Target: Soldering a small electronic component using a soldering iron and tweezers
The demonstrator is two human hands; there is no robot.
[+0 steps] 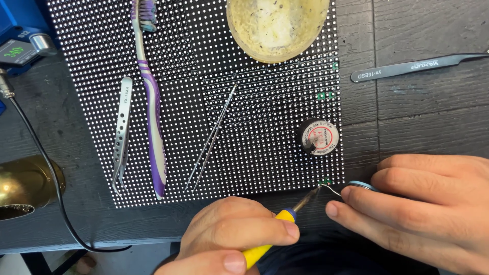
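My left hand (232, 237) grips a soldering iron with a yellow handle (260, 250). Its tip (311, 196) sits at the near edge of a black LED dot panel (254, 127). My right hand (428, 203) pinches a small blue-rimmed spool (360, 185) between its fingers. A thin metal strand (330, 189) runs from the spool to the iron's tip. The two hands are close together at the panel's near right corner.
On the panel lie a purple-and-white toothbrush (153, 117), curved perforated tweezers (122, 132), fine pointed tweezers (211, 140), a yellowish bowl (277, 28) and a small round labelled reel (318, 137). Black tweezers (412, 66) lie at right. A brass object (25, 186), cable (41, 153) and blue device (20, 46) are left.
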